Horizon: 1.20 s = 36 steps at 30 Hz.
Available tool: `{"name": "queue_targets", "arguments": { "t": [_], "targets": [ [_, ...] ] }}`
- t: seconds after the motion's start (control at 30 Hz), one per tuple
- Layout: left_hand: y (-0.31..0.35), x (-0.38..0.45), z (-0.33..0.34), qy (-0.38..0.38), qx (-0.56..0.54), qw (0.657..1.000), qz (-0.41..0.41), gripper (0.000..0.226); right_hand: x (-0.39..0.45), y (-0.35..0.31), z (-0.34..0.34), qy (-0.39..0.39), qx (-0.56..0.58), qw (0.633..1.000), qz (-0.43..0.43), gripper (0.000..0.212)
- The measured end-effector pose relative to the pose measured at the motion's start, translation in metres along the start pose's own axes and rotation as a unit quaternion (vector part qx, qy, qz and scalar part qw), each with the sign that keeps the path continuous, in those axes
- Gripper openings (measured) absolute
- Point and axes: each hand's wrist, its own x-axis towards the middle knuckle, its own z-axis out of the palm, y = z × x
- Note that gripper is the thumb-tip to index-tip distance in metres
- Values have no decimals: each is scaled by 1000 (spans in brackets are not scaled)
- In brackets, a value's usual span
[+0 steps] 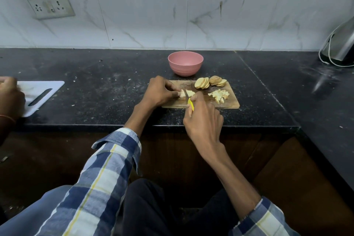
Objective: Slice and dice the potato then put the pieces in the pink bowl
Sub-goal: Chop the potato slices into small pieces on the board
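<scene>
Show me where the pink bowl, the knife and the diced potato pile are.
pink bowl (185,68): head view, outer front wall.
knife (190,104): head view, yellow handle.
diced potato pile (220,94): head view, middle of pile.

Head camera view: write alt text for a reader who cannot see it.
On a rectangular wooden cutting board, the left hand pins pale potato slices while the right hand cuts them with a yellow-handled knife. Diced potato pieces and stacked round slices lie alongside; a round pink bowl stands behind on the black stone counter.
</scene>
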Motion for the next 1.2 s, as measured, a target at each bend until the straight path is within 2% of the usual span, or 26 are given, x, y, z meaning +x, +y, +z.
{"name": "queue_targets", "arguments": {
  "t": [0.33,0.47,0.63,1.2],
  "targets": [
    [1,-12,18,74,-32,996,28,8,6,0,5,3,1,1000,-9,29],
    [-2,-11,13,60,-41,997,28,6,7,2,9,-2,0,1000,-11,31],
    [-4,-13,11,44,-42,998,30,9,6,2,14,0,3,1000,-14,22],
    [-8,-17,19,74,-75,993,44,9,1,-4,22,-1,-20,1000,-16,30]
  ]
}}
